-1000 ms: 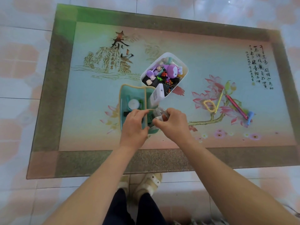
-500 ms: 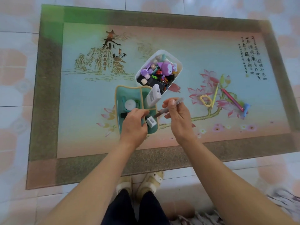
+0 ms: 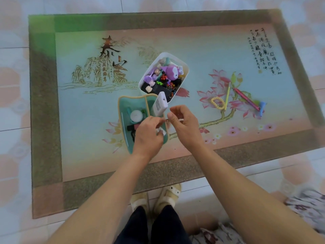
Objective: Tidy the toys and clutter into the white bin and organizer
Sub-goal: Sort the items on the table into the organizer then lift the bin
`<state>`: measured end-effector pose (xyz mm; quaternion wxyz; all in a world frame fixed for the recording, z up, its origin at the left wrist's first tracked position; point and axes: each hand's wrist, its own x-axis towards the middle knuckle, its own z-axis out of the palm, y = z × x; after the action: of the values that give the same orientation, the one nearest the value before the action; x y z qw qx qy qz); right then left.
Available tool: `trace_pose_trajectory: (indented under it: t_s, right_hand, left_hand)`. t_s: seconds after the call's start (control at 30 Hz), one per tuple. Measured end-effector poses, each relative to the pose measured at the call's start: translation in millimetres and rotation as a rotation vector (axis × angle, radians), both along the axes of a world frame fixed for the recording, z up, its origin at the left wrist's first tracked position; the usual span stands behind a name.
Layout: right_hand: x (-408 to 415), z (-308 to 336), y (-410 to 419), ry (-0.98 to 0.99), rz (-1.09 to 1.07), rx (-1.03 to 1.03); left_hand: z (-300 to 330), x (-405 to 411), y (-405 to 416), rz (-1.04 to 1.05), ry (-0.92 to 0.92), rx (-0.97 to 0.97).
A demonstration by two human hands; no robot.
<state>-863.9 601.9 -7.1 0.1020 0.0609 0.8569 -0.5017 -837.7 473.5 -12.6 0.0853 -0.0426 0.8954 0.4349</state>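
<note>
Over organizer (image 3: 123, 120) right rim: left hand (image 3: 149, 134), right hand (image 3: 184, 124) pinching something unclear | bin (image 3: 185, 67) touching behind

Both forearms are bare, with no sleeves on them, and the left hand (image 3: 148, 133) and right hand (image 3: 184, 125) have no gloves. The person wears dark trousers (image 3: 153, 226). The shoes (image 3: 169, 193) are cream-coloured with small holes on top.

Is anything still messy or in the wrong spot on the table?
Yes. A yellow coil hair tie, a yellow stick, a pink pen and a blue toy lie loose on the table's right side, outside the white bin. A white remote pokes up tilted from the teal organizer.
</note>
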Motion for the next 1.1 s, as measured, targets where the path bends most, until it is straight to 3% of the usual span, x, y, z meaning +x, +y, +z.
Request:
trace_pose_trajectory:
  t_s: [0.33,0.57,0.8,1.1]
  right_hand:
    - [-24,24,102,-0.004,-0.243,0.130]
    - [-59,-25,203,-0.054,-0.300,0.299]
    - [-103,-80,264,-0.155,-0.278,0.390]
    - [-164,-121,321,-0.164,-0.080,0.822]
  left_hand:
    - [28,-37,79,-0.134,0.036,0.061]
    - [-13,-87,171,-0.246,-0.030,-0.077]
    - [-65,-134,232,-0.308,-0.089,-0.229]
    - [-113,-160,264,-0.408,-0.089,-0.534]
